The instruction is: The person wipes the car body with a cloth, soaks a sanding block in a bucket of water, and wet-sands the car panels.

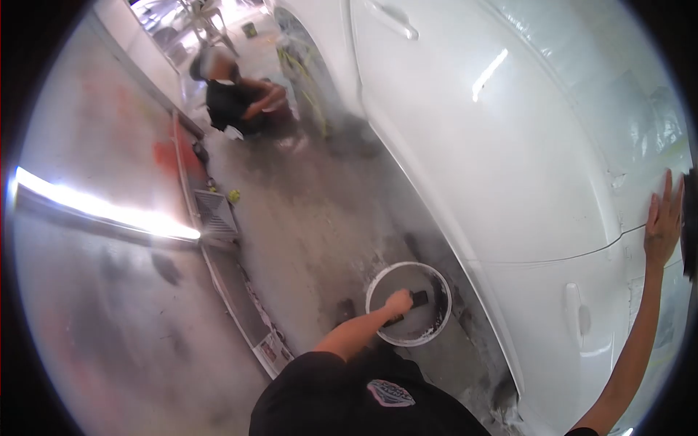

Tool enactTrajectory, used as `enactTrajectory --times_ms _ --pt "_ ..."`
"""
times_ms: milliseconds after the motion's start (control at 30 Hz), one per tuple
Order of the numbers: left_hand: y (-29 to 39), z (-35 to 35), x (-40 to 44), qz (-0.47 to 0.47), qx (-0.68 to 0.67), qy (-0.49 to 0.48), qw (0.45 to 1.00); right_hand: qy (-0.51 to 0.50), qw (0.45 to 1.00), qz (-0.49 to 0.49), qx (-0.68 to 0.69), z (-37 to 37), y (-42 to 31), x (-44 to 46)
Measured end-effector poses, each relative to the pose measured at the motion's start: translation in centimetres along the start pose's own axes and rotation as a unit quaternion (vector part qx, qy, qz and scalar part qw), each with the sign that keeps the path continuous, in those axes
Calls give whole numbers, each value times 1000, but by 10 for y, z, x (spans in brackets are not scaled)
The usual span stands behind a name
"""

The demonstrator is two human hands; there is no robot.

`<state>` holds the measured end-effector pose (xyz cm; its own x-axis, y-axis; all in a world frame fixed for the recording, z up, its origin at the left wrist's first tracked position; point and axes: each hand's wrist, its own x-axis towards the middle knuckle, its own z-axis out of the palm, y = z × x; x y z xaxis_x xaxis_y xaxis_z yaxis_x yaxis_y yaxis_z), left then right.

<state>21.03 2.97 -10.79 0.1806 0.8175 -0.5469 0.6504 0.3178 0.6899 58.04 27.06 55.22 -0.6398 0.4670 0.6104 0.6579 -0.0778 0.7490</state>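
My left hand [398,302] is closed around a dark rectangular block [419,299], perhaps a sanding block, whose ends show on both sides of the fist. Hand and block are over the round opening of a white bucket [445,285] with greyish contents. Whether the block touches those contents, I cannot tell. On the far right, my right hand [662,229] lies against the white car body [509,182] with its fingers stretched out, close to a dark edge. Nothing shows in that hand.
The car runs along the right, with door handles [579,312] and a panel seam. A person [240,98] sits low near the wheel ahead. To the left stands a stained wall with a bright light tube [109,212]. A metal grille [217,213] sits at its base beside the wet-looking floor [305,218].
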Motion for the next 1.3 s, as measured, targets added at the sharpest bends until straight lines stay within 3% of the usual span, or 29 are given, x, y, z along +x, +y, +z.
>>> enactTrajectory --times_ms 133,233,333,433,533,667,800,867,967,1067,1167,1233,1300 --pt "-9 10 23 -91 -6 13 996 -55 998 -14 -20 17 18 -26" --pt "-30 35 37 -95 40 -11 995 -63 997 -32 -21 19 23 -33" --pt "-42 48 30 -96 48 -122 987 -66 997 -38 -22 19 22 -35" --pt "-55 92 37 -96 5 -71 993 -57 998 -34 -23 16 18 -35" --pt "-13 30 1 -108 -24 -69 992 -45 999 -23 -20 17 13 -30" --pt "-30 30 11 -41 -46 15 998 -18 1000 -6 -25 5 2 -13" --pt "12 -34 -26 -85 -110 29 990 4 1000 21 -14 3 -2 -3" --pt "26 -47 -41 -92 -199 9 976 18 999 38 -1 5 -4 -6" --pt "49 -33 -71 -39 -353 54 933 -12 998 53 -18 7 -4 -6" --pt "73 -1 -90 -110 -420 58 899 -49 996 72 -37 -4 -9 -4" --pt "99 38 -100 -72 -462 98 879 -97 990 80 -66 -24 -20 4" --pt "116 47 -95 13 -520 85 850 -107 989 88 -55 -27 -17 1" --pt "175 -1 -122 -95 -600 46 793 -71 993 90 4 -24 -12 -4"
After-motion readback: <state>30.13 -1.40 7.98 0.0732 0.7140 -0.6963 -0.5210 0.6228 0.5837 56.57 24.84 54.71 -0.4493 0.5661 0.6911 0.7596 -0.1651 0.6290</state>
